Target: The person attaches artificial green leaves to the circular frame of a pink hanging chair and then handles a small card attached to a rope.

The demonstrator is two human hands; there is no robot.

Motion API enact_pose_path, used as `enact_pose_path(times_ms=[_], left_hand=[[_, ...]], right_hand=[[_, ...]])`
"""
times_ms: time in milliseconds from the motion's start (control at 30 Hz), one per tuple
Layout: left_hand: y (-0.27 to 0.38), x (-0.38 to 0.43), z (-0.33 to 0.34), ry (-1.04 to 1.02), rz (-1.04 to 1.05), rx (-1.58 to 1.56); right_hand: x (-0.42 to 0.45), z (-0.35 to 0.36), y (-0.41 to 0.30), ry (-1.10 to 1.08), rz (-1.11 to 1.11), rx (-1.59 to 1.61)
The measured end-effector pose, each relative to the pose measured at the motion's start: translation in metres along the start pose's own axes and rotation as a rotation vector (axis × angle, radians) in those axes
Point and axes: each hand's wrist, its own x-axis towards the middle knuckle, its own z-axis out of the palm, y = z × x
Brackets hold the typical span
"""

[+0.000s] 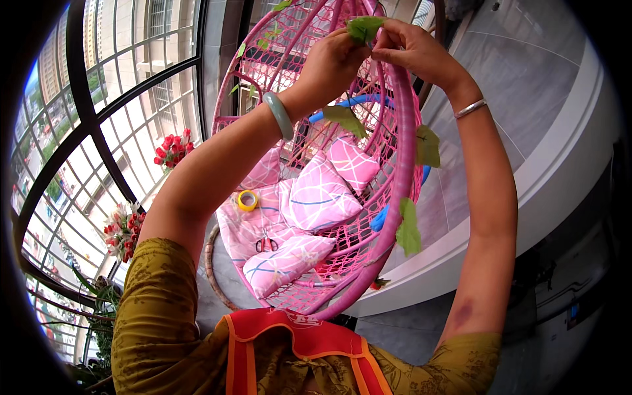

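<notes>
Both hands are raised at the top of a pink wicker hanging chair (402, 148). My left hand (335, 61) has its fingers closed around the base of a green artificial leaf (364, 28). Close beside it, my right hand (412, 52) pinches at the leaf's edge with thumb and fingertips, near the chair's thick rim. More artificial leaves (409, 227) hang along that rim below the hands. On the pink cushions (321, 195) inside the chair lie a yellow roll of tape (247, 200) and red-handled scissors (266, 244).
A large barred window (143, 98) curves along the left. Red artificial flowers (174, 148), a red-and-white bunch (123, 232) and potted plants (103, 296) stand beside it. Blue tubing (380, 218) shows at the chair's netting. A white ledge (558, 197) runs along the right.
</notes>
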Motion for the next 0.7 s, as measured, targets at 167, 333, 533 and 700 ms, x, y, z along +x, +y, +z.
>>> enact_pose_path(times_ms=[167, 333, 533, 700], left_hand=[[-0.004, 0.004, 0.0, -0.088, -0.139, -0.052], [-0.007, 0.007, 0.0, -0.204, -0.317, -0.094], [0.005, 0.015, 0.0, -0.28, -0.686, -0.334], [0.018, 0.018, 0.001, -0.23, -0.981, -0.674]], right_hand=[[-0.008, 0.012, 0.002, 0.137, -0.029, -0.222], [-0.014, 0.02, 0.001, 0.231, -0.09, -0.389], [-0.019, 0.027, 0.008, 0.359, -0.211, -0.53], [-0.025, 0.026, 0.003, 0.373, -0.278, -0.603]])
